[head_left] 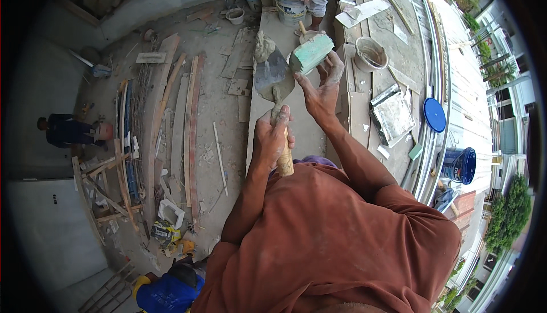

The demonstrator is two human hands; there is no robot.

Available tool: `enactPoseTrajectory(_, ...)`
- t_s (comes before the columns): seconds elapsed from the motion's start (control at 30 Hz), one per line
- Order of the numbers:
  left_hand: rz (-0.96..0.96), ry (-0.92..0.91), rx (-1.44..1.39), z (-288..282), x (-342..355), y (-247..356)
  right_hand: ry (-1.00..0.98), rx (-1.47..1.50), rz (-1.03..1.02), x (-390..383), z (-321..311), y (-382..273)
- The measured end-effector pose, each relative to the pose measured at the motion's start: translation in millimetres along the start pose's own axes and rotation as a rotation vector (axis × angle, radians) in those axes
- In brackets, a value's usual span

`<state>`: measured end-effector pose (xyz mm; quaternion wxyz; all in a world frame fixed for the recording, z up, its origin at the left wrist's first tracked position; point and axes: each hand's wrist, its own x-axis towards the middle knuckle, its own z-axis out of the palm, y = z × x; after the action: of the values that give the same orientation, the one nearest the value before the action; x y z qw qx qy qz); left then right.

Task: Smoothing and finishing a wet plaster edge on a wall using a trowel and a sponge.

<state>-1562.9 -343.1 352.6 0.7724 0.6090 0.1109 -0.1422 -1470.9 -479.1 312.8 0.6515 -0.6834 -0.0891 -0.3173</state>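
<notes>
My left hand (270, 137) is closed round the wooden handle of a trowel (271, 75). Its broad grey blade points away from me, with a lump of wet mortar (264, 46) at the far left of the tip. Just right of the blade, my right hand (325, 92) grips a pale green block (311, 53) between thumb and fingers, its ends rough and whitish. Grey dust coats the fingers of this hand. Behind the block, a second tool with a short wooden handle (302, 27) is partly hidden.
A mortar bucket (371, 55) and a white-smeared metal box (393, 115) stand at right, near a blue lid (434, 115) and blue bucket (459, 165). Long planks (194, 142) cover the left floor. Co-workers are at the top, far left and bottom (171, 291).
</notes>
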Motion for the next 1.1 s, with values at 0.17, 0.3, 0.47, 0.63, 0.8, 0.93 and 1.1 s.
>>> enactPoseTrajectory(0.17, -0.011, -0.018, -0.055, -5, -1, -7, -0.065, -0.275, -0.126, -13, -3, 13)
enactPoseTrajectory(0.3, -0.007, -0.014, -0.093, -8, -2, -15, -0.077, -0.364, -0.242, -19, -6, 15)
enactPoseTrajectory(0.47, -0.021, -0.037, -0.115, -10, -3, -19, -0.089, -0.458, -0.313, -24, -13, 19)
enactPoseTrajectory(0.63, -0.028, -0.023, -0.140, -8, -5, -25, -0.154, -0.516, -0.336, -27, -24, 17)
enactPoseTrajectory(0.8, -0.030, -0.057, -0.152, -7, -8, -23, -0.151, -0.482, -0.403, -21, -30, 11)
enactPoseTrajectory(0.93, -0.053, -0.097, -0.177, -7, -10, -19, -0.190, -0.495, -0.467, -16, -37, 11)
enactPoseTrajectory(1.1, -0.056, -0.127, -0.216, -6, -17, -10, -0.191, -0.510, -0.529, -8, -43, 16)
